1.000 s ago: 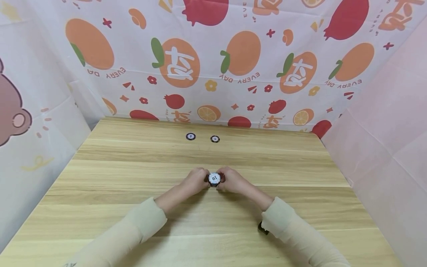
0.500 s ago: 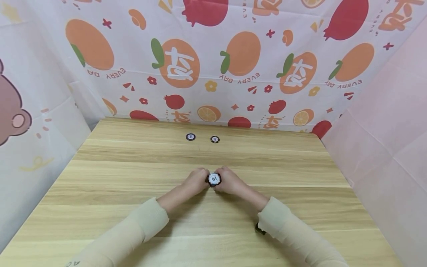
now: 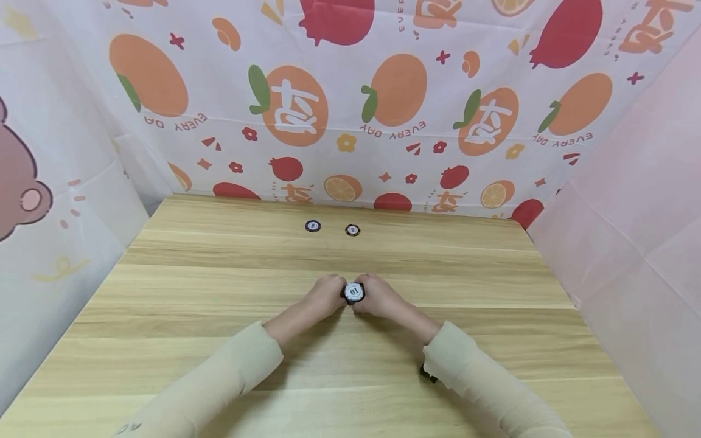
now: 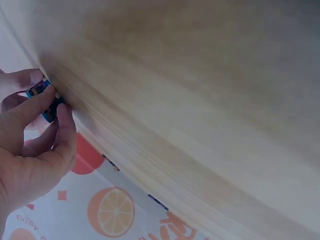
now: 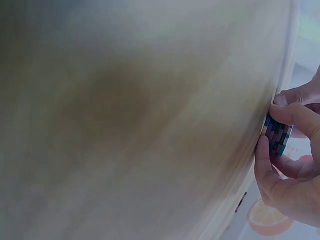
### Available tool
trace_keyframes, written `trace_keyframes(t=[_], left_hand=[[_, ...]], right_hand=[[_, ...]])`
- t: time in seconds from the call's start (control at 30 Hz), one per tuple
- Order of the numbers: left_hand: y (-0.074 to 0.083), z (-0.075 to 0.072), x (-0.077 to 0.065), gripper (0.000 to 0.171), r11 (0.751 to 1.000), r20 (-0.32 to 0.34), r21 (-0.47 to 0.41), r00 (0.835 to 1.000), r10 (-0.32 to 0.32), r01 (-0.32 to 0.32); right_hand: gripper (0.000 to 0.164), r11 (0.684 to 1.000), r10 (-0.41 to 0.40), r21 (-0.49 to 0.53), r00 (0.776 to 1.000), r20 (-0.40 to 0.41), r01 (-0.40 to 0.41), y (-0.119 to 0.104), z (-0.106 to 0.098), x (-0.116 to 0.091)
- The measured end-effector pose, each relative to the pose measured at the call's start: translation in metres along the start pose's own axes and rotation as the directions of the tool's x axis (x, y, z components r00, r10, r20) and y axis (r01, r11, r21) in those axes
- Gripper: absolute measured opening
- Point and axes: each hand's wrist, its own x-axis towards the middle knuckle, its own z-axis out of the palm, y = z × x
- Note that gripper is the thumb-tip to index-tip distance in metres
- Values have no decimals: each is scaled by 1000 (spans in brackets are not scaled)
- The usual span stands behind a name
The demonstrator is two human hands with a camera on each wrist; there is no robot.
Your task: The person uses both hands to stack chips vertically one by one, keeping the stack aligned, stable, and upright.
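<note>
A short stack of poker chips (image 3: 354, 292) stands near the middle of the wooden table, its top chip white-centred with a "10". From the left, my left hand (image 3: 327, 294) grips the stack's side with curled fingers and thumb. My right hand (image 3: 378, 296) holds the opposite side, so both hands meet around the chips. In the right wrist view, the edges of the stacked chips (image 5: 277, 135) show as dark and light bands between thumb and fingers. The left wrist view shows part of the same stack (image 4: 41, 89), mostly covered by fingers.
Farther back on the table (image 3: 219, 292) lie two single dark-rimmed chips, one at left (image 3: 313, 226) and another at right (image 3: 353, 230). A fruit-print cloth (image 3: 339, 103) hangs behind the table. A small black object (image 3: 428, 373) shows beneath the right sleeve.
The right hand has drawn in slightly leftward and its fingers now fit closer round the stack. The top chip has turned a little; the two far chips stay in place.
</note>
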Motion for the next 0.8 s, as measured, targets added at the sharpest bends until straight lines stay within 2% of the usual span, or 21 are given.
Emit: trace_keyframes(t=[0.23, 0.4, 0.6, 0.8], left_hand=[[-4, 1, 13, 13, 1000, -3, -25, 1000, -15, 15], [-6, 3, 25, 13, 1000, -16, -9, 1000, 13, -13], [-5, 5, 37, 11, 999, 24, -3, 998, -52, 52], [-5, 7, 47, 10, 992, 59, -11, 991, -121, 122]], right_hand=[[38, 1000, -4, 12, 1000, 11, 4, 9, -5, 11], [35, 999, -21, 48, 1000, -2, 21, 19, -11, 19], [29, 997, -51, 60, 998, -30, 53, 28, -13, 27], [31, 999, -25, 41, 999, -46, 27, 32, -16, 32]])
